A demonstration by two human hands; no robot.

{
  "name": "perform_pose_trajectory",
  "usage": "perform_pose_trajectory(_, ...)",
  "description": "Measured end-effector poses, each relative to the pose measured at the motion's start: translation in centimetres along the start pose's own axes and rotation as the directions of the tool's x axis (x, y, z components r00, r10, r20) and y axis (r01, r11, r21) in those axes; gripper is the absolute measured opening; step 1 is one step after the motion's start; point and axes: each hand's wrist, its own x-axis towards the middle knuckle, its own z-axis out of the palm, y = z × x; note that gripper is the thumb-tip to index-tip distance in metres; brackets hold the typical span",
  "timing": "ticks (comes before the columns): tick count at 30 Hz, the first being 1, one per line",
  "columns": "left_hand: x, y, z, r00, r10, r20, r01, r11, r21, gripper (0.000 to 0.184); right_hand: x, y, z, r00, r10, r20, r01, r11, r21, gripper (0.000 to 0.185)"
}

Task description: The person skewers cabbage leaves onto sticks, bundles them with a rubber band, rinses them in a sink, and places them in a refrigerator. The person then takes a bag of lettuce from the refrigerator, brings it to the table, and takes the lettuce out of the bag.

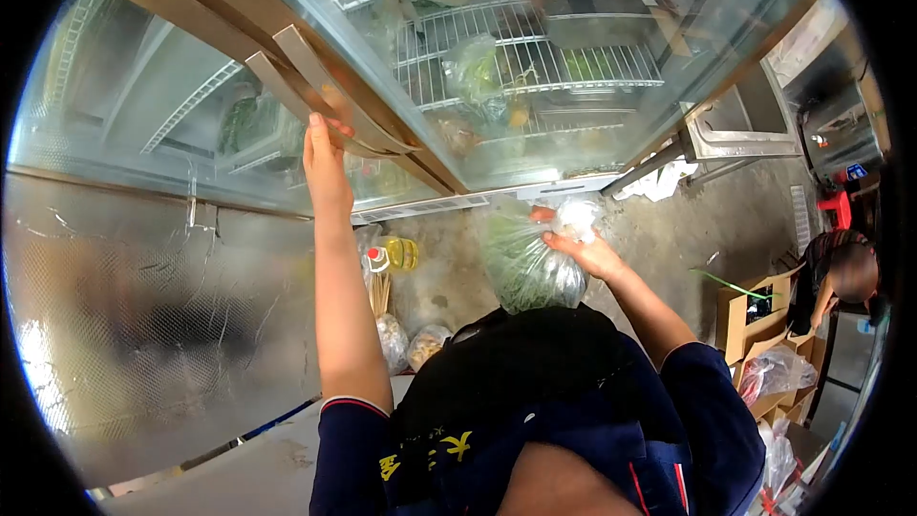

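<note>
My left hand (327, 148) reaches up to the glass-door fridge, its fingers curled round a metal door handle (279, 86). Two such handles sit side by side where the doors meet. Lower down, my right hand (587, 250) grips the gathered neck of a clear plastic bag of leafy greens (527, 266). The bag hangs close in front of my dark apron. Behind the fridge glass (420, 124), wire shelves (592, 84) carry bagged vegetables (473, 72).
On the floor stand a yellow oil bottle (403, 253) and a bag of pale pieces (427, 346). A metal table (745, 139) is to the right. Farther right, another person (829, 272) bends beside cardboard boxes (735, 325). A textured metal panel (162, 306) is on the left.
</note>
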Motion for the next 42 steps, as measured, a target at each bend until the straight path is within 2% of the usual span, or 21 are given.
perform_pose_trajectory(2,0.3,-0.1,0.0,1.000,-0.003,0.020,0.003,1.000,0.003,0.038,-0.1,-0.8,0.0,0.999,-0.016,0.034,0.016,1.000,-0.007,0.037)
perform_pose_trajectory(5,-1.4,-0.5,0.0,0.986,0.037,-0.165,-0.025,0.997,0.070,0.039,-0.3,-1.5,-0.4,0.987,-0.140,0.080,0.144,0.989,-0.040,0.035)
perform_pose_trajectory(7,-4.2,-0.2,-1.4,0.979,0.053,-0.196,-0.050,0.999,0.022,0.038,0.0,-2.6,-1.3,0.983,-0.134,0.124,0.143,0.987,-0.068,0.033)
perform_pose_trajectory(9,-7.9,0.9,-2.3,0.936,0.073,-0.345,-0.072,0.997,0.016,0.048,0.6,-3.2,-1.8,0.975,-0.130,0.178,0.144,0.987,-0.065,0.031)
perform_pose_trajectory(11,-11.4,0.9,-6.3,0.917,0.013,-0.398,-0.062,0.992,-0.112,0.050,2.0,-2.9,-1.8,0.951,-0.169,0.259,0.188,0.981,-0.053,0.032)
perform_pose_trajectory(14,-15.9,3.4,-8.8,0.747,-0.042,-0.663,-0.131,0.969,-0.210,0.044,5.2,-4.4,-0.8,0.881,-0.238,0.408,0.264,0.965,-0.006,0.030)
perform_pose_trajectory(16,-18.8,3.5,-12.7,0.485,0.025,-0.874,-0.125,0.991,-0.041,0.033,7.3,-6.5,1.6,0.822,-0.245,0.515,0.266,0.963,0.034,0.029)
perform_pose_trajectory(18,-22.6,3.6,-19.2,0.664,0.091,-0.742,-0.173,0.984,-0.035,0.031,9.9,-9.1,4.7,0.760,-0.209,0.615,0.226,0.973,0.051,0.028)
perform_pose_trajectory(19,-24.2,4.3,-21.2,0.640,0.070,-0.765,-0.190,0.979,-0.068,0.027,11.3,-9.7,6.5,0.720,-0.303,0.625,0.383,0.924,0.006,0.027)
perform_pose_trajectory(20,-25.0,4.9,-22.8,0.618,0.049,-0.784,-0.208,0.973,-0.104,0.024,12.8,-10.7,8.6,0.702,-0.384,0.600,0.425,0.902,0.080,0.027)
perform_pose_trajectory(22,-25.5,5.4,-25.7,0.447,0.079,-0.891,-0.255,0.966,-0.042,0.029,15.1,-12.5,13.3,0.669,-0.529,0.522,0.494,0.841,0.219,0.027)
perform_pose_trajectory(24,-25.7,6.1,-28.3,0.355,0.136,-0.925,-0.288,0.957,0.030,0.034,18.2,-13.5,18.4,0.732,-0.568,0.377,0.404,0.807,0.430,0.025)
perform_pose_trajectory(25,-26.0,6.3,-29.3,0.262,0.094,-0.960,-0.279,0.960,0.017,0.030,19.1,-14.6,20.3,0.832,-0.412,0.370,0.218,0.858,0.464,0.025)
perform_pose_trajectory(28,-28.5,4.0,-36.4,0.212,0.101,-0.972,-0.291,0.956,0.036,0.030,24.6,-16.8,26.5,0.937,-0.273,0.219,0.063,0.746,0.663,0.034)
perform_pose_trajectory(31,-31.5,2.3,-42.6,0.656,0.164,-0.737,-0.439,0.877,-0.196,0.033,30.3,-21.0,30.7,0.981,-0.173,0.085,0.052,0.664,0.746,0.040)
perform_pose_trajectory(32,-32.0,2.1,-43.8,0.657,0.153,-0.738,-0.467,0.851,-0.240,0.035,34.4,-20.5,32.2,0.983,-0.185,0.013,0.109,0.634,0.766,0.045)
perform_pose_trajectory(34,-31.9,2.2,-44.9,0.513,0.073,-0.855,-0.547,0.795,-0.261,0.038,42.0,-20.3,34.8,0.929,-0.244,-0.280,0.367,0.714,0.596,0.047)
perform_pose_trajectory(37,-32.1,2.4,-46.1,0.441,-0.012,-0.898,-0.629,0.709,-0.319,0.044,46.6,-20.6,35.7,0.954,-0.247,-0.171,0.284,0.925,0.251,0.042)
perform_pose_trajectory(39,-32.0,3.0,-46.2,0.494,-0.068,-0.867,-0.687,0.580,-0.437,0.047,48.6,-18.3,35.9,0.923,-0.352,-0.152,0.360,0.932,0.027,0.037)
perform_pose_trajectory(40,-31.9,3.6,-46.1,0.562,-0.111,-0.820,-0.716,0.431,-0.549,0.049,49.4,-16.4,35.5,0.909,-0.392,-0.137,0.383,0.919,-0.091,0.035)
perform_pose_trajectory(42,-31.2,4.5,-45.3,0.704,-0.170,-0.689,-0.681,0.114,-0.724,0.053,47.7,-14.8,35.5,0.928,-0.358,-0.102,0.360,0.933,-0.001,0.023)
